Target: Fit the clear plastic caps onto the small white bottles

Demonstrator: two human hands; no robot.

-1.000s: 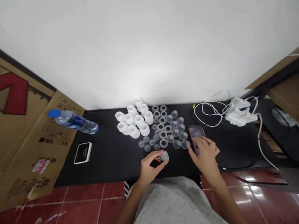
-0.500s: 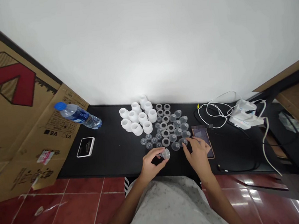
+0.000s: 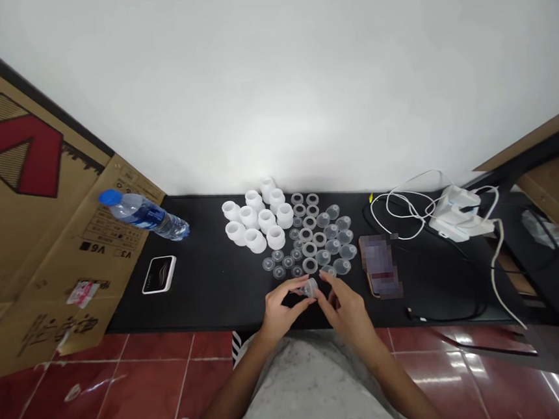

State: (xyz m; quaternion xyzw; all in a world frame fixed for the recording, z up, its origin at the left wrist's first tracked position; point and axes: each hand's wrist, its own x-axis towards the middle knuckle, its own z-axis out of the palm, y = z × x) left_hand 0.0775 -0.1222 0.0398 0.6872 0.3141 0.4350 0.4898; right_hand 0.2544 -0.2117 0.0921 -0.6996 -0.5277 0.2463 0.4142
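Observation:
My left hand (image 3: 283, 310) is shut on a small clear plastic cup (image 3: 310, 288) near the table's front edge. Beside it, my right hand (image 3: 346, 311) has its fingers curled close to that cup; whether they hold a small piece is hidden. Just beyond both hands lie several clear round caps (image 3: 332, 247) mixed with several clear rings (image 3: 308, 249). Further left stand several white plastic collars (image 3: 255, 217) in a tight group. A phone with a blurred screen (image 3: 380, 266) lies to the right of the caps.
The black table (image 3: 209, 300) runs along a white wall. On it are a blue-capped water bottle (image 3: 146, 216), a white-framed device (image 3: 158, 274), and a white charger (image 3: 456, 213) with tangled cables. Flattened cardboard (image 3: 39, 211) lies at the left, above a red tile floor (image 3: 143, 384).
My right hand has moved left, away from the phone and the clear caps, to beside the cup. My left hand stays shut on the cup. The phone now shows uncovered.

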